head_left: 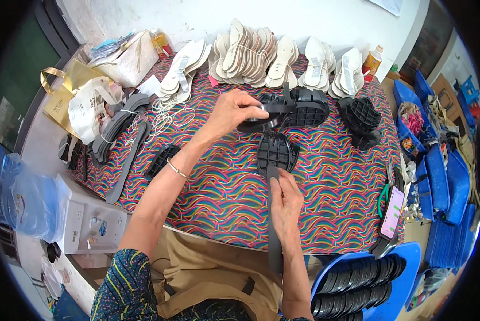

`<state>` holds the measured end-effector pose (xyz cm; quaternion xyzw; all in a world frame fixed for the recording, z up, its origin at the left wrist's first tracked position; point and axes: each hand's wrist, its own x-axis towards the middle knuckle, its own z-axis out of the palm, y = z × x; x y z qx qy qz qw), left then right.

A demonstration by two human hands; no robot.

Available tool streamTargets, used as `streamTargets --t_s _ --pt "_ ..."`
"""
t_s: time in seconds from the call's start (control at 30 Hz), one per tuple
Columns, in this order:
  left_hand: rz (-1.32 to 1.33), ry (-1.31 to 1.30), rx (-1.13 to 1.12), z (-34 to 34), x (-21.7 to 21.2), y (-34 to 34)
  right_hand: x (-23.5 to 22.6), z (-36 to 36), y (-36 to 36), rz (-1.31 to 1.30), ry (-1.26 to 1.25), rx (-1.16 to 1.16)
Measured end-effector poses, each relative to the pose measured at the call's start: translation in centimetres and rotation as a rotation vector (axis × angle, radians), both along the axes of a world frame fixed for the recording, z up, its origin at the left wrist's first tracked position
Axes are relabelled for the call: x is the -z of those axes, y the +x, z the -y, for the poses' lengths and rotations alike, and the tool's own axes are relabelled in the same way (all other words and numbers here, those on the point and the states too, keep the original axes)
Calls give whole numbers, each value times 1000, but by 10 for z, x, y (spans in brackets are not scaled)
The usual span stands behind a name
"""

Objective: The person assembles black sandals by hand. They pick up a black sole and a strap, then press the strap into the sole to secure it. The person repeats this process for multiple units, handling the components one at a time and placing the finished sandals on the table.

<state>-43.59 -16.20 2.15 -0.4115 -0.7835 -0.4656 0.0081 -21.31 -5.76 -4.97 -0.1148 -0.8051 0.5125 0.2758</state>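
An apron is nearest. The right hand pinches a strip, its tip overlapping a sole on the bench; the left hand pinches a blurred black piece. The strip's lower end passes the bench edge, so a loose grip could drop it.

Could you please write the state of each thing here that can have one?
Left hand: at dark pieces, grip unclear
Right hand: grip closed
Dark strip: held, hanging past the table edge
Black sole: lying, grid side up
Phone: screen lit
Insole bundles: tied with cord
Grey strip bundle: tied
White string: tangled, loose
Bottle: upright, capped
Blue bin: holds rows of black pieces
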Motion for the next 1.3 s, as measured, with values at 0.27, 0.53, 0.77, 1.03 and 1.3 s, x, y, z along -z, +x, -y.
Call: streamTargets --t_s 0.27,0.53,0.77,1.03,1.3 --pt "64 -61 61 -5 -6 -3 -40 16 -27 -148 592 17" --pt "139 -87 82 -5 -8 -7 -8 3 -84 -162 729 -69" --pt "608 207 -82 -10 -3 -52 9 -3 -70 -102 669 -91" --pt "1209 936 -4 -7 24 -71 8 -12 -72 -60 278 -111" --pt "667 935 -77 39 -63 -10 12 -25 -76 -67 -502 -165"
